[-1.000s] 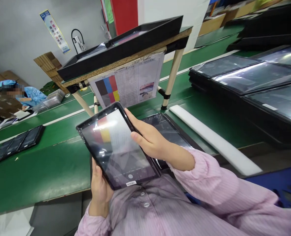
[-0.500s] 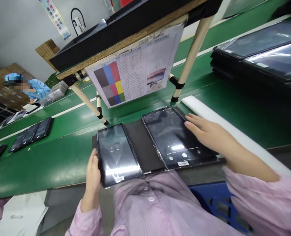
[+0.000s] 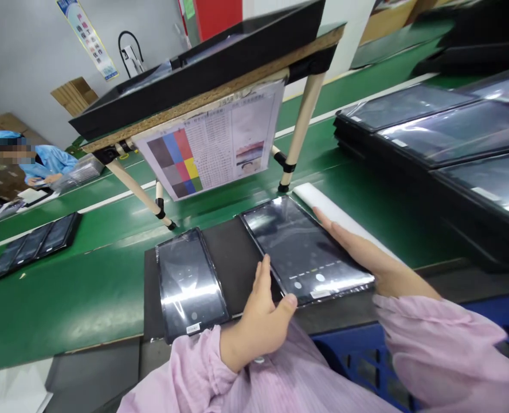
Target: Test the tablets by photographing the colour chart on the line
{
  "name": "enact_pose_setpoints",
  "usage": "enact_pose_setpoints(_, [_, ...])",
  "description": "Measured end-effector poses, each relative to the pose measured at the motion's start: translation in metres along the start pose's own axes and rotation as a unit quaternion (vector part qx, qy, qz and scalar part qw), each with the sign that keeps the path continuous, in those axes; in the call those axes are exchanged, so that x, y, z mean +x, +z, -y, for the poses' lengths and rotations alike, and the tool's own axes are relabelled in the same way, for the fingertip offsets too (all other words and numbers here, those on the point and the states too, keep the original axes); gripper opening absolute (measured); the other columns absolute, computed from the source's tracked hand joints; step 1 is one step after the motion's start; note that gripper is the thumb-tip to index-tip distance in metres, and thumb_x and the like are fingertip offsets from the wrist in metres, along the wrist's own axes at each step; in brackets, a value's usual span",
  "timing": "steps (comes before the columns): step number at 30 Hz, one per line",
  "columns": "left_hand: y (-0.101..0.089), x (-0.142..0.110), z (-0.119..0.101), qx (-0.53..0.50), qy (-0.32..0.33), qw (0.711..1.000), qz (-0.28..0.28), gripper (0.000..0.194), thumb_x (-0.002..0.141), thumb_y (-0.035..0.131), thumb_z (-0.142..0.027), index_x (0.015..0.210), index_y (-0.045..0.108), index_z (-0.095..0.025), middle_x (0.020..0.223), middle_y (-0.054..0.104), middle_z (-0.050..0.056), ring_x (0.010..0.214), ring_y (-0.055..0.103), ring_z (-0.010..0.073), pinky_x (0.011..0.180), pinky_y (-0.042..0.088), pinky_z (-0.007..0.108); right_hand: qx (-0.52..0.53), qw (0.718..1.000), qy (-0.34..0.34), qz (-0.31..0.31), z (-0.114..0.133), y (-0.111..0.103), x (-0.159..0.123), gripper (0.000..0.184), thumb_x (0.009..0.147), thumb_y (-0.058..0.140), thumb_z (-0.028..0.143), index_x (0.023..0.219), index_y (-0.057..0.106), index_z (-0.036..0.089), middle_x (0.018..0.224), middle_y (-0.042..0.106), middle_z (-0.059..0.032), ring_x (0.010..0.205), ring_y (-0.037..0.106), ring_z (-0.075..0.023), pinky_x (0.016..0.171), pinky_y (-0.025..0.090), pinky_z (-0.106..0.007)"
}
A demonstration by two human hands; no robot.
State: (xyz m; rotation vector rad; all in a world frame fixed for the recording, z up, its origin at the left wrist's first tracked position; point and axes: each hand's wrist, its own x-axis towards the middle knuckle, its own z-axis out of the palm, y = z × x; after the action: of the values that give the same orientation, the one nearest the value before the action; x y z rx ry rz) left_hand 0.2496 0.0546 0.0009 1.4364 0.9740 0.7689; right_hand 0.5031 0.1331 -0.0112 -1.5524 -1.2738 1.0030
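Two black tablets lie on a dark mat (image 3: pixel 233 258) at the near edge of the green belt. My left hand (image 3: pixel 258 321) grips the near left corner of the right tablet (image 3: pixel 301 246), fingers along its left edge and thumb at its bottom edge. My right hand (image 3: pixel 361 252) lies along that tablet's right edge with the fingers tucked against its side. Its screen shows small white icons. The left tablet (image 3: pixel 190 281) rests untouched, screen dark with a glare streak.
A colour chart sheet (image 3: pixel 211 143) hangs from a raised stand bearing a black tray (image 3: pixel 203 69). A white foam strip (image 3: pixel 318 201) lies behind my right hand. Stacked screens in trays (image 3: pixel 452 132) fill the right. A tray of dark screens (image 3: pixel 31 246) and a person in blue (image 3: pixel 43 163) are far left.
The left tablet, held up a second ago, now lies on the mat. My left hand left it and crossed to the right tablet's corner. My right hand shifted to that tablet's right edge.
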Motion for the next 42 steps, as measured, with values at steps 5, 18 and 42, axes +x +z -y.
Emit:
enact_pose_setpoints(5, [-0.006, -0.008, -0.023, -0.224, 0.098, 0.964, -0.105, 0.082, 0.091, 0.063, -0.048, 0.158, 0.019, -0.027, 0.164, 0.025, 0.019, 0.143, 0.042, 0.0302, 0.116, 0.037, 0.047, 0.091, 0.993, -0.063, -0.038, 0.046, 0.005, -0.031, 0.077, 0.092, 0.048, 0.065, 0.156, 0.035, 0.025, 0.162, 0.029, -0.0093, 0.150, 0.029, -0.0259, 0.125, 0.023, -0.039])
enact_pose_setpoints(18, [-0.065, -0.037, -0.034, 0.222, 0.092, 0.877, -0.416, 0.126, 0.062, 0.089, -0.042, 0.158, 0.010, -0.020, 0.161, 0.019, 0.022, 0.151, 0.019, 0.0394, 0.123, 0.016, 0.055, 0.334, 0.925, -0.126, 0.133, 0.098, 0.126, -0.012, 0.070, 0.085, 0.044, 0.080, 0.120, 0.066, 0.023, 0.117, 0.071, -0.0070, 0.126, 0.060, -0.0282, 0.102, 0.055, -0.046])
enact_pose_setpoints(42, [-0.068, -0.032, -0.022, 0.257, 0.115, 0.849, -0.446, 0.127, 0.066, 0.085, -0.052, 0.158, 0.006, -0.013, 0.161, 0.013, 0.028, 0.152, 0.012, 0.0411, 0.121, 0.014, 0.061, 0.335, 0.923, -0.134, 0.131, 0.094, 0.135, -0.009, 0.070, 0.081, 0.048, 0.083, 0.110, 0.071, 0.024, 0.104, 0.074, -0.0061, 0.121, 0.063, -0.0286, 0.097, 0.058, -0.044])
